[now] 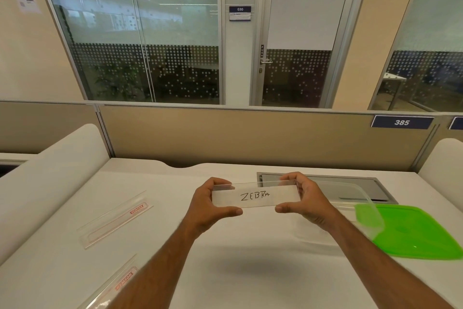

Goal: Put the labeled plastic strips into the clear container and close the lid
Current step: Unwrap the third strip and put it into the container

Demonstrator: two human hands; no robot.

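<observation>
**A:** How far along are you?

**B:** Barely started, I'd guess. Your left hand [213, 204] and right hand [304, 199] pinch the ZEBRA strip [255, 194] by its ends, above the tabletop [250, 266]. Two strips [116, 218] lie left; container [360, 204] open, lid [413, 231] beside it.

Bright, even light; wide-angle edge distortion

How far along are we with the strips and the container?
Nothing visibly packed yet. Both the left hand and right hand hold the ZEBRA strip above the desk. Two red-printed strips lie left; the clear container sits open beside its green lid.
</observation>
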